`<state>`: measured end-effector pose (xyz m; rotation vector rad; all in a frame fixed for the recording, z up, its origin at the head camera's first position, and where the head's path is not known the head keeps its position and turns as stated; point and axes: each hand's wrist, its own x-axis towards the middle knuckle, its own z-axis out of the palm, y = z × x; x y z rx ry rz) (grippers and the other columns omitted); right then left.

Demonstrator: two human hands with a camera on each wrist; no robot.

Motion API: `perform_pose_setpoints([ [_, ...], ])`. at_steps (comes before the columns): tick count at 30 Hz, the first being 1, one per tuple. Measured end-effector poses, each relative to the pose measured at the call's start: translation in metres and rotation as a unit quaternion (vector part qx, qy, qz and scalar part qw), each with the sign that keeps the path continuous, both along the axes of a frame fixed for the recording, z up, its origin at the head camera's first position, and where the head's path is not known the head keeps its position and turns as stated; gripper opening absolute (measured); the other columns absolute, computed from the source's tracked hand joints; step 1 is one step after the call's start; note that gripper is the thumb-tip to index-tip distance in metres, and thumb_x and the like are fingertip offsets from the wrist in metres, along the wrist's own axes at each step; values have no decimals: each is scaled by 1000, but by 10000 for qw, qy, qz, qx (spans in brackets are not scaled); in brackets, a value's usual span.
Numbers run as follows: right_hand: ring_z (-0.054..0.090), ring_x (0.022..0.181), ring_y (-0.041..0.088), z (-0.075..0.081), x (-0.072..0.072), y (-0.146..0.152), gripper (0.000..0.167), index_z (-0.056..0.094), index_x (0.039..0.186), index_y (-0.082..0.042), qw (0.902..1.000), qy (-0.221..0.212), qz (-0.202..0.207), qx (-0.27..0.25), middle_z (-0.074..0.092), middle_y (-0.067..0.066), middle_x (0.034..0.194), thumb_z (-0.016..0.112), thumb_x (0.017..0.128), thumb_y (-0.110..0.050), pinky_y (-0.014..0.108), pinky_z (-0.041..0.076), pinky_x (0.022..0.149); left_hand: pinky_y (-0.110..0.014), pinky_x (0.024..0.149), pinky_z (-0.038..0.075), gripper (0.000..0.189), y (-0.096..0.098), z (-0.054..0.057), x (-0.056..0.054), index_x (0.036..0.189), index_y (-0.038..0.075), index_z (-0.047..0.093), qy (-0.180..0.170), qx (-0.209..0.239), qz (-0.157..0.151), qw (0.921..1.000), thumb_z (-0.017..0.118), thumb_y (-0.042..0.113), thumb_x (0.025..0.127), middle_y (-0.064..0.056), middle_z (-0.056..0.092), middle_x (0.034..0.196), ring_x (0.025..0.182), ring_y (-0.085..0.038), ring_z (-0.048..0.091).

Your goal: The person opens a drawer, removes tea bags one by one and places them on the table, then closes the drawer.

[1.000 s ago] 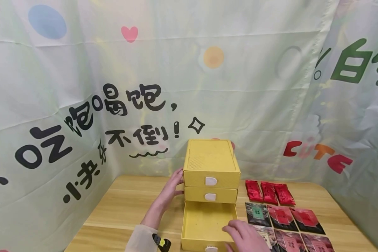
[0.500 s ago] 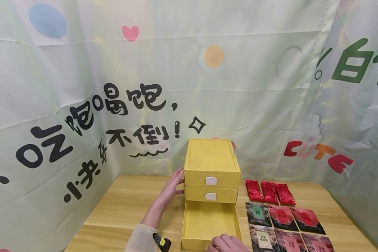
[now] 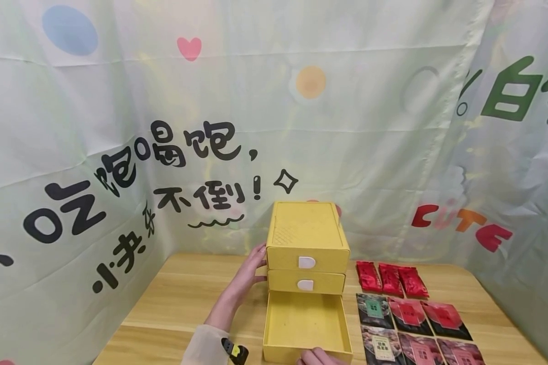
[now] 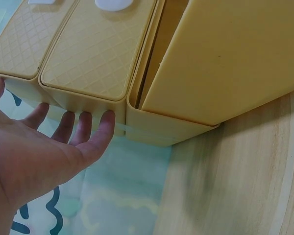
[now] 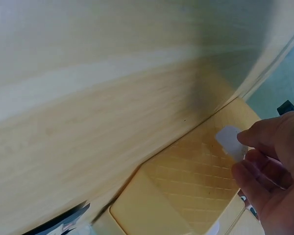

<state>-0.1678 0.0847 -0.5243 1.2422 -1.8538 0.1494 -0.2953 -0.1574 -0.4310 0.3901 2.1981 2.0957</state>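
Note:
A yellow drawer box (image 3: 307,228) with white pull tabs stands on the table. Its two upper drawers are in, while the bottom drawer (image 3: 307,324) is pulled out, with bare floor showing inside. My left hand (image 3: 246,268) rests its fingertips against the left side of the box. In the left wrist view those fingers (image 4: 105,128) are spread along the lower drawers' side edges. At the front of the bottom drawer is my right hand (image 3: 318,358), mostly cut off by the head view. In the right wrist view its thumb and fingers pinch the white pull tab (image 5: 229,141).
To the right of the box lie several flat printed packets (image 3: 411,317) in rows. Behind them are three red foil sachets (image 3: 390,279). The wooden table (image 3: 178,294) meets a printed cloth backdrop (image 3: 237,91) at the back. A dark wristband (image 3: 234,351) is on the left wrist.
My right hand has moved down and left, from the drawer's right front corner to the tab on its front. The left hand and the box have stayed put.

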Motion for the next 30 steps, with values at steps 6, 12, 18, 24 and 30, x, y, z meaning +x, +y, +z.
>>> perform_pose_setpoints([
  [6,33,68,7,-3,-1,-3,45,54,76,-21,9996,49,-271,-8,41,-8,82,27,111,-13,17,23,52,-55,103,47,71,1,0,0,165,11,25,15,33,-3,10000,37,54,110,-19,36,160,142,-43,38],
  [12,29,68,7,-3,0,-5,49,48,72,-23,9988,17,-475,150,37,-9,82,20,113,-16,16,19,51,-54,102,48,70,1,-1,-1,165,11,25,-1,49,6,10000,37,54,110,-19,37,159,141,-43,39],
  [18,25,68,8,0,-1,-5,53,48,70,-23,9982,-67,-494,320,36,-8,81,17,114,-23,17,13,52,-53,101,48,69,1,-1,-1,165,11,26,18,57,9,10000,37,53,111,-20,36,160,141,-44,38],
  [24,28,69,4,1,0,-5,59,55,72,-22,9966,-340,-741,114,38,-10,82,14,114,-30,12,12,50,-54,102,48,70,1,-1,-2,165,10,25,25,40,-20,10000,37,53,111,-20,36,160,141,-44,38],
  [30,32,72,1,5,2,-3,35,59,76,-22,9925,-846,-882,-34,40,-13,85,54,106,-40,7,15,49,-55,102,47,70,1,-1,-1,165,10,25,9,8,4,10000,37,53,110,-20,36,161,142,-45,38],
])
